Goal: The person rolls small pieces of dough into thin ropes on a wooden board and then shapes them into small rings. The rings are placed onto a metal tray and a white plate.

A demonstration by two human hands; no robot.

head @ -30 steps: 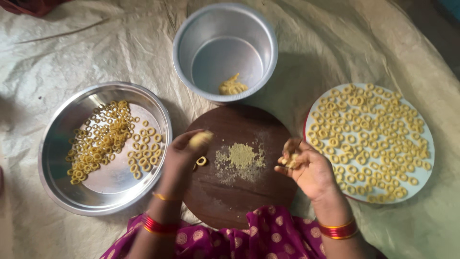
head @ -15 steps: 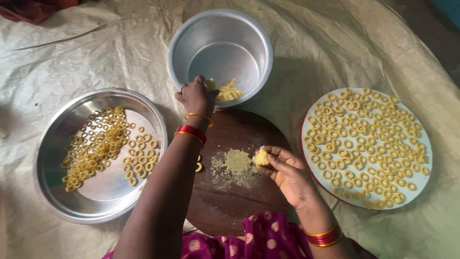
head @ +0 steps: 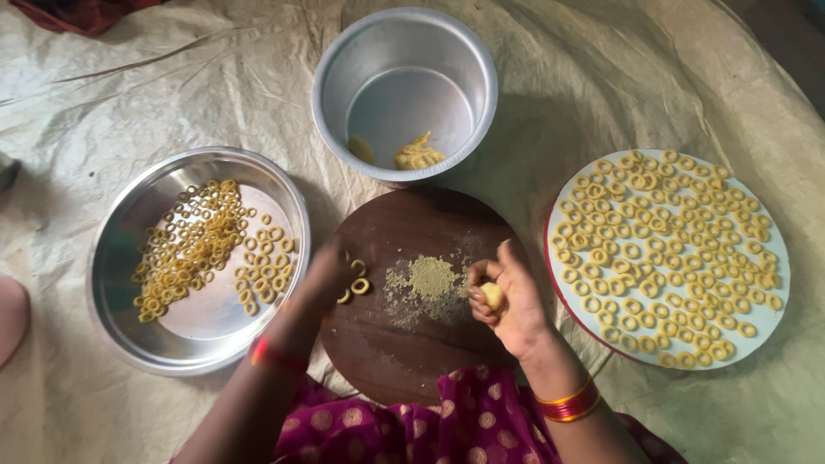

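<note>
Right hand (head: 507, 296) pinches dough ball (head: 492, 295); left hand (head: 322, 277) blurred over board (head: 404, 344).

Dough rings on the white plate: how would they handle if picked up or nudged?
The dough rings look thin and small, so probably light. They match the soft lump in the right hand, so they likely squash if pinched. Lying flat and close together, a nudged one would probably push its neighbours rather than roll.

Left hand (head: 322, 279) back from pot (head: 404, 51) to board (head: 387, 361)

left hand (head: 322, 275) motion-blurred, its grip unreadable, pink object (head: 12, 316) cut off
</note>
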